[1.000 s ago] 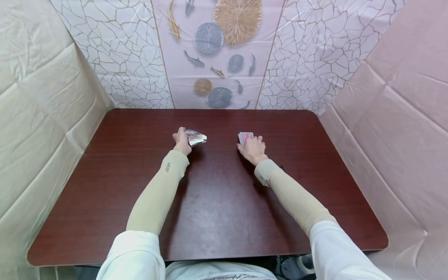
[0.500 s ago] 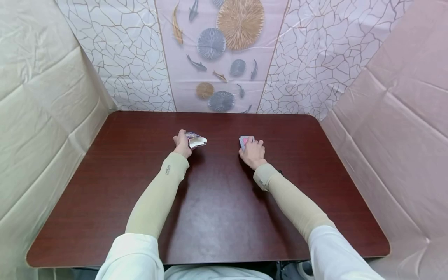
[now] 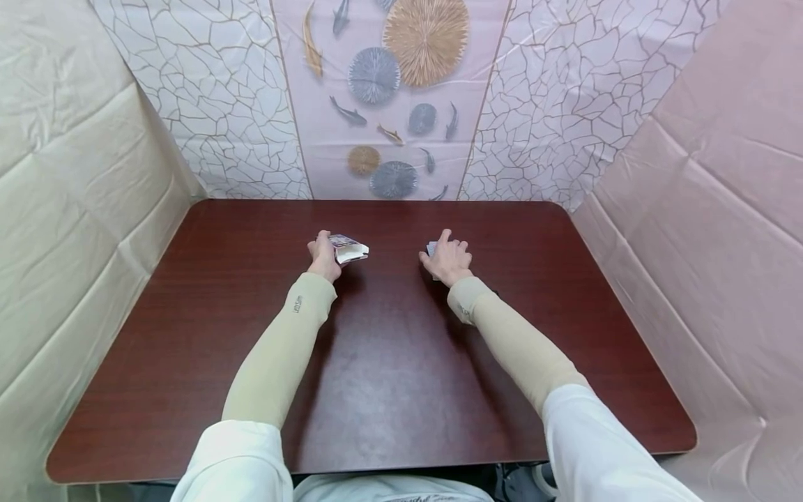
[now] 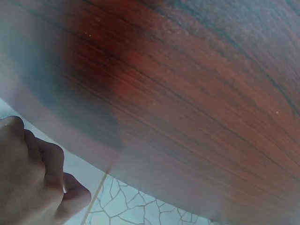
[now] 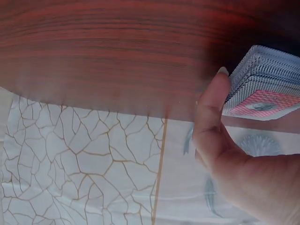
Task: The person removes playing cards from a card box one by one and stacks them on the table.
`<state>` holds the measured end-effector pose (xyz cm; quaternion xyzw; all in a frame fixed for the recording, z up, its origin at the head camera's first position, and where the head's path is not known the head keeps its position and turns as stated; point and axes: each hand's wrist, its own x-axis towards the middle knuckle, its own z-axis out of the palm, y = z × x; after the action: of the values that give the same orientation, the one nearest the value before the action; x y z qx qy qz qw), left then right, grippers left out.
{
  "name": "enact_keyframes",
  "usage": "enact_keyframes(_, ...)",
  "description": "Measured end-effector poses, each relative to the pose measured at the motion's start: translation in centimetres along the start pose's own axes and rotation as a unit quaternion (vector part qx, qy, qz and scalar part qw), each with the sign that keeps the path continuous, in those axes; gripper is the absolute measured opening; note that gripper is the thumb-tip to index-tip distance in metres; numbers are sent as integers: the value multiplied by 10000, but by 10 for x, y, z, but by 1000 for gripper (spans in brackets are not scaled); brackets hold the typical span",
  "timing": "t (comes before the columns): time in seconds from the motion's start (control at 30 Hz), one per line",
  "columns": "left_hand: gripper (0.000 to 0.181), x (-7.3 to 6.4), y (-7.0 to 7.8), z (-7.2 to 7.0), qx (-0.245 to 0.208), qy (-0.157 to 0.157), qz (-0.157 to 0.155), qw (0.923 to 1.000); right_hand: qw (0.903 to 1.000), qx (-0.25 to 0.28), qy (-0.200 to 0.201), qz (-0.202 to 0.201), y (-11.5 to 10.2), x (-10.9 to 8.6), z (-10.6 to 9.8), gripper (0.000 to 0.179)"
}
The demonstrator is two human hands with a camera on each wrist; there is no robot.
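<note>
In the head view my left hand [image 3: 323, 258] grips a printed card box [image 3: 351, 249] near the back left of centre. The box is tilted, its white, uncovered end facing right. Only curled fingers [image 4: 51, 164] show in the left wrist view, where the box is out of sight. To the right, my right hand [image 3: 449, 261] reaches over a deck of playing cards [image 5: 262, 91] with patterned red and white backs. The right wrist view shows the thumb against the deck's slanted edge; the other fingers are hidden there. One finger points forward in the head view.
A dark red-brown wooden table [image 3: 376, 390] with rounded corners lies below both hands. Behind it hangs a patterned backdrop [image 3: 539, 104]. Pale fabric walls [image 3: 702, 230] rise at the left and right.
My right hand has shifted slightly forward and left over the deck, covering more of it, and one finger has straightened forward. The left hand and card box stay nearly in place.
</note>
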<state>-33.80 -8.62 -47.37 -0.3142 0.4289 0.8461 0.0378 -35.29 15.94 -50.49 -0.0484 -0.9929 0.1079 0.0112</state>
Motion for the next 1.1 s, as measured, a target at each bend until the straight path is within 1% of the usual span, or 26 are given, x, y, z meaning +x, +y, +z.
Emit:
enact_keyframes(0.13,48,-2,3,-2,17,4,10,10000,9998,-21,-195,-7,-4,7,2,91)
enact_keyframes(0.27,49,-2,3,-3,50,-3,-8,10000,9995,-93,-288,80,-4,10,7,86)
enact_keyframes(0.4,49,-1,2,-3,99,-43,-34,9999,9995,-129,-239,165,0,11,12,77)
enact_keyframes(0.53,46,1,3,-2,167,-82,-6,9998,9997,-140,-186,101,3,14,14,70)
enact_keyframes(0.7,46,2,8,3,344,-192,-3,9992,9996,-220,-198,21,2,17,10,60)
enact_keyframes(0.9,48,3,12,5,379,-302,-98,9988,9996,-215,-187,-12,1,19,7,46)
enact_keyframes(1.0,48,4,12,2,392,-306,-114,9987,9995,-263,-169,-57,0,18,8,43)
enact_keyframes(1.1,49,3,12,0,421,-306,-114,9986,9991,-374,-168,-79,-2,17,9,47)
